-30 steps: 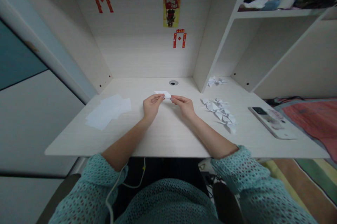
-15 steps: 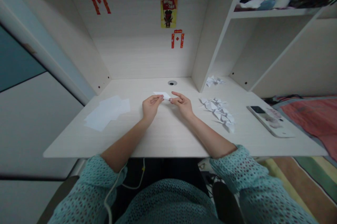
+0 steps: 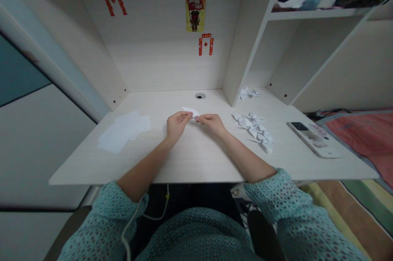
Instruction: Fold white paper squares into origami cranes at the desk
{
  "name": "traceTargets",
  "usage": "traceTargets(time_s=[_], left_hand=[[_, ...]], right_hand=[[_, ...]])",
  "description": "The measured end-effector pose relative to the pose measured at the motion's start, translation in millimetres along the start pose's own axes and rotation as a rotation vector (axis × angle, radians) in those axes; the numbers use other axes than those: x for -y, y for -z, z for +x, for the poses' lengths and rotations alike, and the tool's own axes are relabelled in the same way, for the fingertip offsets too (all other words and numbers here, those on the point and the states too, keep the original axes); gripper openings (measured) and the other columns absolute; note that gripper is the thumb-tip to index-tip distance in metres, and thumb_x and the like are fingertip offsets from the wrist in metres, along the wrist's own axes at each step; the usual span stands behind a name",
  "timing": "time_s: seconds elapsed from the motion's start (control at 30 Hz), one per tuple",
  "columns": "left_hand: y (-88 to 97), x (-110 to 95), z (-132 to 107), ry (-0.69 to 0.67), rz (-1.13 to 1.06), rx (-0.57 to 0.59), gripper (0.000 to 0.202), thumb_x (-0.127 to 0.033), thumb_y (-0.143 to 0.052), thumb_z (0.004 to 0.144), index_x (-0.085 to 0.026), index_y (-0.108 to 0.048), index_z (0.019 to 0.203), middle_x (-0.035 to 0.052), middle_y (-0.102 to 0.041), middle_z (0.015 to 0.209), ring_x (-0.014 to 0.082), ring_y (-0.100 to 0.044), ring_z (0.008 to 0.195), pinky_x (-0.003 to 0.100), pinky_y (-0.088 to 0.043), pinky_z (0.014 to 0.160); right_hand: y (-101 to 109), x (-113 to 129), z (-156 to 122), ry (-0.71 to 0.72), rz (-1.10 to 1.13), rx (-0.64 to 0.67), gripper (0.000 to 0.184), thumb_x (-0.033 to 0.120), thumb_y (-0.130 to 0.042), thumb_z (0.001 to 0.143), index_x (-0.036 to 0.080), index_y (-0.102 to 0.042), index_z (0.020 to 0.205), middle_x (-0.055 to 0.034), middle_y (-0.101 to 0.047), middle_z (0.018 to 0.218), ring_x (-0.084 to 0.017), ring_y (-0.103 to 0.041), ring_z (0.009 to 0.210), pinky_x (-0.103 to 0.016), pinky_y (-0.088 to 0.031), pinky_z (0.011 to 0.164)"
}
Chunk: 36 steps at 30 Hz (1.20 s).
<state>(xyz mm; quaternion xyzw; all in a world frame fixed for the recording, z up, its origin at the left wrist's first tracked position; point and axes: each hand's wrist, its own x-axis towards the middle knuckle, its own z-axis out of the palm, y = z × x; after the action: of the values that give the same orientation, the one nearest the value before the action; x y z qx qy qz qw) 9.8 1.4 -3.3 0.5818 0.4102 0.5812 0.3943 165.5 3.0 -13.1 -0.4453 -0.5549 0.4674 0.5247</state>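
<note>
A small folded piece of white paper (image 3: pixel 190 110) is held just above the middle of the desk. My left hand (image 3: pixel 177 123) pinches its left and near side between thumb and fingers. The right corner is in the fingertips of my right hand (image 3: pixel 213 122), whose fingers are drawn together. Parts of the paper are hidden behind the fingertips. To the left lies a spread stack of flat white paper sheets (image 3: pixel 124 131). On the right rests a pile of folded white paper pieces (image 3: pixel 254 128), with a few more folded pieces (image 3: pixel 249 93) behind it by the divider.
A phone (image 3: pixel 313 140) lies on the desk (image 3: pixel 196 163) at the right. An upright divider (image 3: pixel 245 48) stands behind the paper pile. The back panel has a round cable hole (image 3: pixel 200 96) in front of it. A white cable (image 3: pixel 125 232) hangs by my left sleeve.
My right index finger, raised and stretched out before, has come down onto the paper beside the thumb. The folded paper has shifted slightly right, and the camera view has moved a little.
</note>
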Motion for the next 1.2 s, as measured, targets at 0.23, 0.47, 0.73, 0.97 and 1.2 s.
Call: traceTargets(time_s=[0.23, 0.47, 0.73, 0.97, 1.2], left_hand=[[-0.2, 2.2, -1.2, -0.03, -0.007, 0.008, 0.022, -0.035, -0.069, 0.07, -0.015, -0.068, 0.081, 0.0077, -0.07, 0.088, 0.0188, -0.066, 0.083, 0.033, -0.051, 0.084], [-5.9, -3.8, -7.3, -0.019, -0.162, -0.044, 0.058, -0.029, -0.072, 0.067, -0.022, -0.05, 0.12, 0.0071, -0.069, 0.094, 0.0184, -0.066, 0.087, 0.032, -0.05, 0.08], [-6.0, 5.5, -4.1, 0.127, -0.084, 0.025, 0.024, -0.038, -0.07, 0.067, -0.015, -0.067, 0.073, 0.0058, -0.07, 0.078, 0.0165, -0.063, 0.074, 0.028, -0.048, 0.072], [-5.5, 1.6, -6.1, 0.147, -0.11, 0.001, 0.024, -0.04, -0.07, 0.066, -0.016, -0.068, 0.07, 0.0041, -0.069, 0.074, 0.0142, -0.06, 0.07, 0.026, -0.047, 0.069], [-6.5, 5.4, -5.6, 0.136, -0.141, -0.02, 0.028, -0.044, -0.066, 0.07, -0.016, -0.068, 0.071, 0.0044, -0.068, 0.075, 0.016, -0.062, 0.074, 0.027, -0.049, 0.071]], right_hand=[[-2.0, -1.5, -0.7, 0.022, -0.003, -0.027, 0.031, 0.047, -0.073, 0.059, 0.016, -0.069, 0.061, -0.0032, -0.066, 0.062, -0.013, -0.053, 0.059, -0.027, -0.037, 0.062], [-7.9, -0.9, -6.4, -0.03, 0.07, -0.063, 0.033, 0.05, -0.071, 0.061, 0.016, -0.07, 0.065, -0.0022, -0.064, 0.061, -0.012, -0.051, 0.059, -0.026, -0.035, 0.058], [-10.7, 2.1, -9.8, -0.029, 0.082, -0.062, 0.033, 0.049, -0.071, 0.059, 0.016, -0.07, 0.064, -0.0034, -0.066, 0.064, -0.013, -0.052, 0.06, -0.027, -0.035, 0.06], [-12.5, -2.8, -8.4, -0.024, 0.063, -0.027, 0.034, 0.051, -0.07, 0.061, 0.017, -0.07, 0.065, -0.0022, -0.065, 0.062, -0.012, -0.051, 0.059, -0.026, -0.035, 0.06], [-13.8, -1.2, -8.8, -0.049, 0.099, 0.0, 0.034, 0.05, -0.07, 0.061, 0.016, -0.07, 0.068, -0.0022, -0.065, 0.064, -0.012, -0.051, 0.059, -0.025, -0.036, 0.06]])
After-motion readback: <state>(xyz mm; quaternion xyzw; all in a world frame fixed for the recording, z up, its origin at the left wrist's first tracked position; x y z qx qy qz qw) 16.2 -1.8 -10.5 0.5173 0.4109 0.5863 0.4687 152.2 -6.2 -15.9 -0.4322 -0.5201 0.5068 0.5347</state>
